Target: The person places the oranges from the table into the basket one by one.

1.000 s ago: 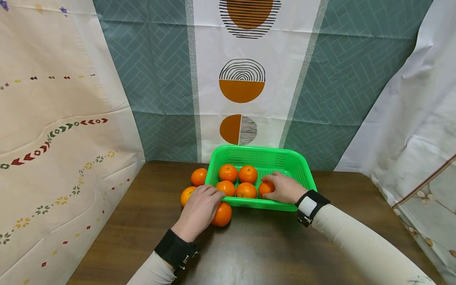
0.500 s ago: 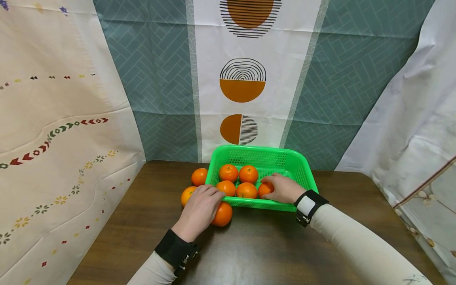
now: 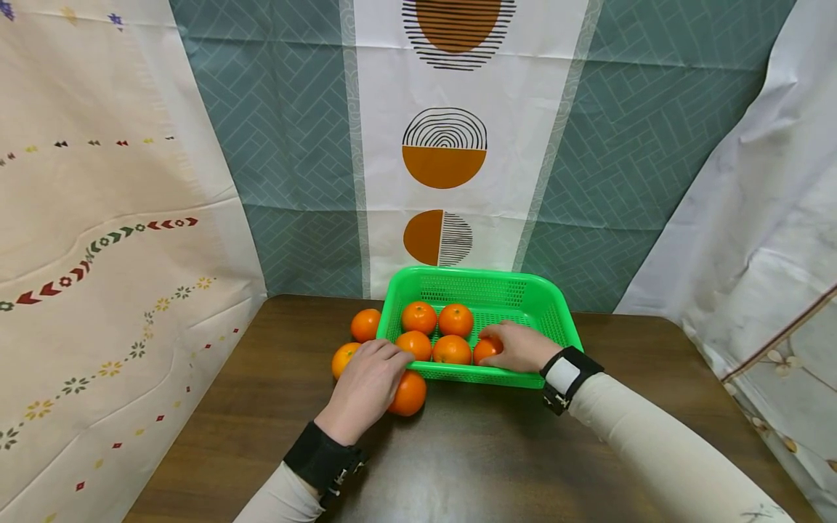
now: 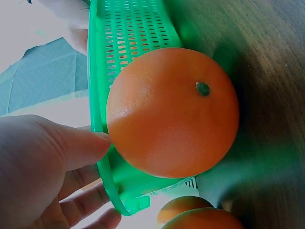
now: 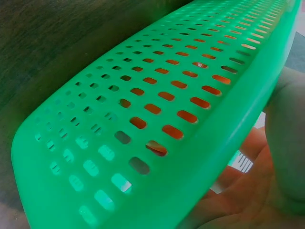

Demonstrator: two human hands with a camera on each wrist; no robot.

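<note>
On the worktop (image 3: 497,450) almost nothing has shifted over the last second: we see our left hand (image 3: 366,388) still grasping an orange (image 3: 408,394) outside the basket (image 3: 487,374), our right hand (image 3: 521,347) grasping another (image 3: 485,349) inside.

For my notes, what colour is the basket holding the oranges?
Bright green, with slotted holes; the basket shows best in the right wrist view.

Head view above, wrist views close, shared basket (image 3: 484,290)
</note>
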